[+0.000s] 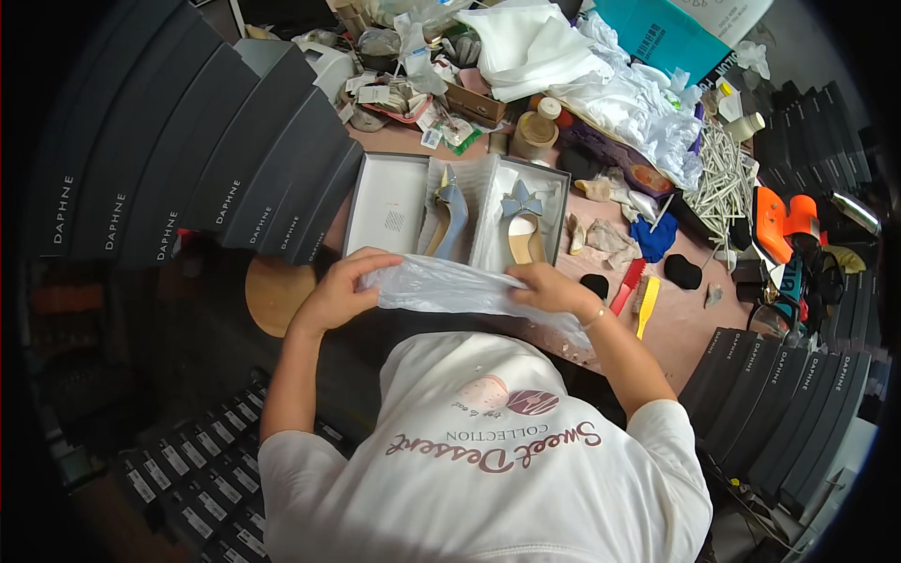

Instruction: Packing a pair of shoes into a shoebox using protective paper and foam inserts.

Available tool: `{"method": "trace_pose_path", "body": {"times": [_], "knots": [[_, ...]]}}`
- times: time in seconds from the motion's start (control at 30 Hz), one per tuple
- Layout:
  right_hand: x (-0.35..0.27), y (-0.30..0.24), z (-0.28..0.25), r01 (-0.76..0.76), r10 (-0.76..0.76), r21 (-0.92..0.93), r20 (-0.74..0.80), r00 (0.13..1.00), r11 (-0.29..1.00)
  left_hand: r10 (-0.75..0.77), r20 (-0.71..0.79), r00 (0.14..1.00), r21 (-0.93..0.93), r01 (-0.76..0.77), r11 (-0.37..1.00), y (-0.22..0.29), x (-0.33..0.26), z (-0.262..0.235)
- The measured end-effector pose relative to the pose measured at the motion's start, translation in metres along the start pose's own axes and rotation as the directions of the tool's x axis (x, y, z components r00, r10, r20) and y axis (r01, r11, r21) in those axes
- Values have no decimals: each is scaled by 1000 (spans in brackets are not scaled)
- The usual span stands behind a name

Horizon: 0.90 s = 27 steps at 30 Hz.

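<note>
A crumpled, translucent white plastic bag [446, 285] is stretched between my two hands at the near edge of the table. My left hand [345, 289] pinches one end of it. The other end is gripped by the fingers of my right hand [552, 289]. Just beyond the bag lies an open grey shoe box [387, 199] with a white inside. In it a blue high-heeled shoe [454, 218] rests on its side on white wrapping paper [485, 211]. A second blue shoe [522, 202], with a bow, lies to its right, its lower part hidden by the bag.
Dark shoe boxes [202, 141] are stacked at the left, more boxes [765, 403] at the right. Red [628, 284] and yellow brushes [647, 305] lie right of my right hand. A bottle [535, 131], paper stuffing [629, 108] and a pile of white sticks [718, 183] crowd the back.
</note>
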State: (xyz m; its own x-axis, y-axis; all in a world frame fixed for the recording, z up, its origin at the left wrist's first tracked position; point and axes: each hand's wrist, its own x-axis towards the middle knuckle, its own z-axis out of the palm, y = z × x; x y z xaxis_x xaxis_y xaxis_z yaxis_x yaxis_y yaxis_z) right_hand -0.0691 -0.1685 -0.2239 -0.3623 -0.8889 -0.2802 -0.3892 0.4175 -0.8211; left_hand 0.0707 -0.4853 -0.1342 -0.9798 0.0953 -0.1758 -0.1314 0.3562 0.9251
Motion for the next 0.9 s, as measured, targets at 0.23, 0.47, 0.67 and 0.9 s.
{"method": "trace_pose_path", "body": {"times": [0.23,0.47,0.67,0.9], "knots": [[-144,86,-8,-683,592,-301,-345,729,666,7,-32,999,206,0,979,-35,-14,0],[-28,-35,-26,14,-35,-51,-459,888,999,-61,36,997,191,53,980,-16,14,12],[29,14,33,192,-201,-153,-50,978,969,-109,-333,937,-91,83,992,-75,-22,-50],[-19,16,-51,-296,404,435,-179,897,850,-20,-303,953,385,141,912,-121,83,100]]}}
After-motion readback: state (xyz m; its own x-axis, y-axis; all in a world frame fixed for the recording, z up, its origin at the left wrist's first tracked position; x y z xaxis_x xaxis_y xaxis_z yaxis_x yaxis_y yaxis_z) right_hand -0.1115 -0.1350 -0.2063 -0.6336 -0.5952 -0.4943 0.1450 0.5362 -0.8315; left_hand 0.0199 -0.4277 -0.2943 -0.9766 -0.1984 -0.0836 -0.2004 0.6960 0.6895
